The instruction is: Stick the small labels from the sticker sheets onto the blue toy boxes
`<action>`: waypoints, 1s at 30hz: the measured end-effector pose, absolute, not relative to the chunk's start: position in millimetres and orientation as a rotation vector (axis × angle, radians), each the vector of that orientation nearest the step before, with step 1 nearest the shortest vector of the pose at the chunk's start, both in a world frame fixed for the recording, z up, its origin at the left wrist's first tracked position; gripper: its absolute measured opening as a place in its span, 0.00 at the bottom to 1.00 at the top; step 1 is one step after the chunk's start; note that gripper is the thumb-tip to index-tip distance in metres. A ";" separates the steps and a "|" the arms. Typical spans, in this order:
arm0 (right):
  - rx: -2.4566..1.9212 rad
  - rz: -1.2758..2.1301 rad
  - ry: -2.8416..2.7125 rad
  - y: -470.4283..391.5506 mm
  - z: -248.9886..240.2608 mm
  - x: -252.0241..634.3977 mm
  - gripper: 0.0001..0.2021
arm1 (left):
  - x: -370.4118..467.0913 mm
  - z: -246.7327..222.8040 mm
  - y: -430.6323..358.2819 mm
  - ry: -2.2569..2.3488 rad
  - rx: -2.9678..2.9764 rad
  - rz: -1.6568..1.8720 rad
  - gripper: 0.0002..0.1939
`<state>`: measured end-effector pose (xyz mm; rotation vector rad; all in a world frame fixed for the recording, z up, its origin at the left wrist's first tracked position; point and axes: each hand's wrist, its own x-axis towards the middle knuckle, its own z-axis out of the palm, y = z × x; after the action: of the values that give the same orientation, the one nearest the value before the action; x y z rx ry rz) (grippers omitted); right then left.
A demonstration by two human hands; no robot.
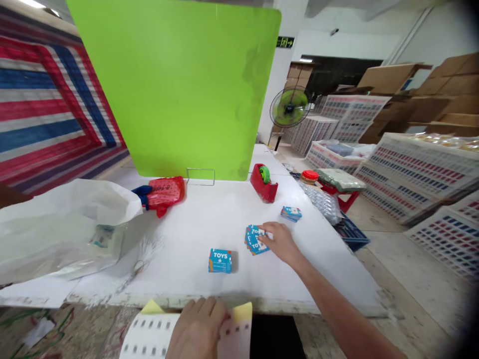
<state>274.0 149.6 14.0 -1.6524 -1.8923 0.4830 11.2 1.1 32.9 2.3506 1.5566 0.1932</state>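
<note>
My right hand (279, 242) is at the right of the white table (179, 239), its fingers closed on the edge of a spread pile of blue TOYS cards (255, 240). A neater stack of TOYS cards (220, 261) lies left of it, nearer the front edge. Farther back on the right is a smaller card stack (291, 213). Below the table's front edge, my left hand (200, 326) has its fingers curled over a white sheet with dark marks and yellow corners (149, 334).
A red tape dispenser (264, 183) and a red packet (166, 194) lie farther back, before an upright green board (179, 89). At left is a large white bag (67, 229); by it, thin white ties (136, 267). Right of the table stand a blue crate (352, 232) and stacked white crates (422, 174).
</note>
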 end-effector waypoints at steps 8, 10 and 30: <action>-1.242 1.088 -1.992 46.6 52.6 225.1 0.12 | 21.5 35.8 7.2 1.616 2.116 0.296 0.13; -1.301 1.266 -1.886 35.7 46.1 218.1 0.13 | 21.7 34.8 9.0 1.564 2.058 0.383 0.12; -1.150 0.218 -2.175 33.2 20.6 194.0 0.11 | 13.2 28.5 17.3 1.583 1.912 0.567 0.16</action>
<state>194.0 33.2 20.6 -1.1499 -2.1755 0.2177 13.2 17.3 28.5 1.9125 1.5829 0.5670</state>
